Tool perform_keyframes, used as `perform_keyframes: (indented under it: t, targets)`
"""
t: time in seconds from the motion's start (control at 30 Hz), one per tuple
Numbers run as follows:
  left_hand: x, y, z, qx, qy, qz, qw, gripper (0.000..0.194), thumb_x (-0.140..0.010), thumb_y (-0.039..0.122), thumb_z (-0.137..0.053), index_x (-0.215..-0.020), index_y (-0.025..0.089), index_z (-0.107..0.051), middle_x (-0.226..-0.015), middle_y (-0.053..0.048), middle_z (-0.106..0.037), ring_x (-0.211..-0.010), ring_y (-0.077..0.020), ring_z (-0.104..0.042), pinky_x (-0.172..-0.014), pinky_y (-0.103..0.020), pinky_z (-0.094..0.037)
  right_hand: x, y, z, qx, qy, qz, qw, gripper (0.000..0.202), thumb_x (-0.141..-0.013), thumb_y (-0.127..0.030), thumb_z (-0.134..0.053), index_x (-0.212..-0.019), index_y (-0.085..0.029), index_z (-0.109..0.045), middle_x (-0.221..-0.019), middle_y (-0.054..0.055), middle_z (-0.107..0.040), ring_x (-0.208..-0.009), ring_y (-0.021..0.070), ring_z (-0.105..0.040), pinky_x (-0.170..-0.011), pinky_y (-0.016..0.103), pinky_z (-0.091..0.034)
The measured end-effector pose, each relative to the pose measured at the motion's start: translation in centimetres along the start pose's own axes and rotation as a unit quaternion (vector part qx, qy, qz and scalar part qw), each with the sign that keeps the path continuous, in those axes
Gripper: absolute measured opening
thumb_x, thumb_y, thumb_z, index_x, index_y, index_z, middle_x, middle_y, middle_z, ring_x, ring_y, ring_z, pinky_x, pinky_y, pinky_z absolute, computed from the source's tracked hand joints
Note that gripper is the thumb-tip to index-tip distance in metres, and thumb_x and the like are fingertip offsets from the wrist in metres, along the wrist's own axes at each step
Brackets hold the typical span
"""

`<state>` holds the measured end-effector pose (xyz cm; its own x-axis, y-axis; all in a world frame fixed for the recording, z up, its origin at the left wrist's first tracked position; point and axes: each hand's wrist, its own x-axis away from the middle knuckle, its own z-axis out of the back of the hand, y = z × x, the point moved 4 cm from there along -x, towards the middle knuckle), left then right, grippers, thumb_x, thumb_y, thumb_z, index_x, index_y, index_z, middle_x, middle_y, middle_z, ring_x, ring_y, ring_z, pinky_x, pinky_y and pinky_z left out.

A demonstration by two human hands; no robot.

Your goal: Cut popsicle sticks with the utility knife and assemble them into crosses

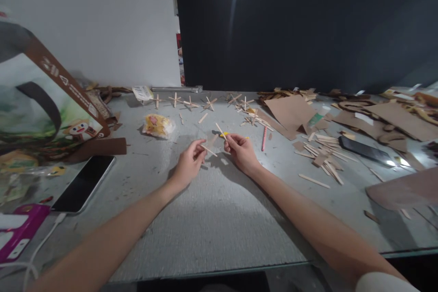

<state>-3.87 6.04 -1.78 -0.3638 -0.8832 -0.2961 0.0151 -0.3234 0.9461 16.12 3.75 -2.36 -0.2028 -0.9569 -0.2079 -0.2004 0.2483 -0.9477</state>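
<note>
Near the middle of the grey table (191, 219), my left hand (190, 162) pinches a short pale wooden stick (208, 150) between thumb and fingers. My right hand (241, 151) grips another wooden stick (220, 131), which points up and to the left. The two sticks are apart. Just behind my right hand's fingers lies a tool with yellow and dark parts (216, 132), partly hidden. A loose stick (203, 118) rests farther back. Along the table's rear stand several crossed-stick pieces, one of them a small cross (175, 99).
Right of my hands lie a pink striped pen (264, 138), a pile of sticks (325, 157), brown cardboard (290, 112), a glue bottle (319, 117) and a dark phone (364, 149). Leftward are a yellow packet (158, 126), another phone (84, 185) and a large bag (44, 86).
</note>
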Motion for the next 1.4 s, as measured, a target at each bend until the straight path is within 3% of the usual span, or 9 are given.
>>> perform_keyframes:
  t: [0.2, 0.43, 0.6, 0.9, 1.17, 1.4]
  targets:
    - [0.0, 0.0, 0.0, 0.035, 0.008, 0.021, 0.999, 0.049, -0.083, 0.029, -0.079, -0.123, 0.022, -0.052, -0.081, 0.001, -0.074, -0.063, -0.0140, -0.066, -0.064, -0.027, -0.053, 0.2, -0.1, -0.3, -0.043, -0.003, -0.015, 0.999, 0.045, -0.072, -0.062, -0.088, -0.087, -0.023, -0.074, -0.068, -0.003, -0.062, -0.062, 0.0121, -0.050, -0.063, 0.028, -0.043]
    - [-1.2, -0.7, 1.0, 0.144, 0.040, 0.080, 0.986, 0.046, -0.063, 0.037, -0.095, -0.095, 0.019, -0.068, -0.080, -0.003, -0.077, -0.068, -0.0170, -0.070, -0.069, -0.030, -0.058, 0.5, -0.4, -0.4, -0.010, -0.016, 0.012, 1.000, 0.046, -0.072, -0.065, -0.088, -0.088, -0.024, -0.075, -0.074, 0.000, -0.069, -0.066, 0.0150, -0.057, -0.069, 0.031, -0.048]
    - [-1.1, -0.6, 0.9, 0.197, 0.072, 0.095, 0.973, 0.035, -0.062, 0.038, -0.095, -0.080, 0.016, -0.075, -0.078, -0.006, -0.078, -0.070, -0.0169, -0.070, -0.071, -0.030, -0.057, 1.3, -0.7, -1.1, 0.048, -0.063, 0.034, 0.996, 0.044, -0.078, -0.067, -0.083, -0.082, -0.024, -0.074, -0.066, -0.001, -0.062, -0.062, 0.0150, -0.053, -0.064, 0.031, -0.044]
    - [-0.3, -1.2, 0.0, 0.293, 0.048, 0.173, 0.939, 0.029, -0.065, 0.024, -0.095, -0.086, 0.016, -0.076, -0.083, -0.006, -0.078, -0.076, -0.0153, -0.072, -0.074, -0.027, -0.060, 1.7, -1.2, -1.4, 0.075, -0.077, 0.038, 0.994, 0.045, -0.080, -0.068, -0.080, -0.084, -0.023, -0.073, -0.067, -0.001, -0.064, -0.061, 0.0154, -0.056, -0.064, 0.032, -0.048]
    - [-0.7, -2.2, 0.3, 0.284, 0.063, 0.171, 0.941, 0.027, -0.069, 0.021, -0.092, -0.087, 0.015, -0.074, -0.085, -0.005, -0.076, -0.080, -0.0160, -0.073, -0.073, -0.026, -0.060, 2.1, -1.7, -1.8, 0.088, -0.096, 0.040, 0.991, 0.044, -0.081, -0.066, -0.080, -0.082, -0.023, -0.074, -0.066, 0.000, -0.064, -0.061, 0.0157, -0.056, -0.063, 0.032, -0.048]
    - [-0.4, -1.3, 0.0, 0.310, 0.051, 0.179, 0.932, 0.034, -0.067, 0.017, -0.092, -0.092, 0.016, -0.069, -0.084, -0.003, -0.076, -0.071, -0.0117, -0.071, -0.075, -0.025, -0.060, 2.3, -1.9, -1.8, 0.110, -0.086, 0.055, 0.989, 0.044, -0.084, -0.067, -0.077, -0.083, -0.023, -0.074, -0.067, 0.000, -0.065, -0.061, 0.0153, -0.056, -0.062, 0.031, -0.048]
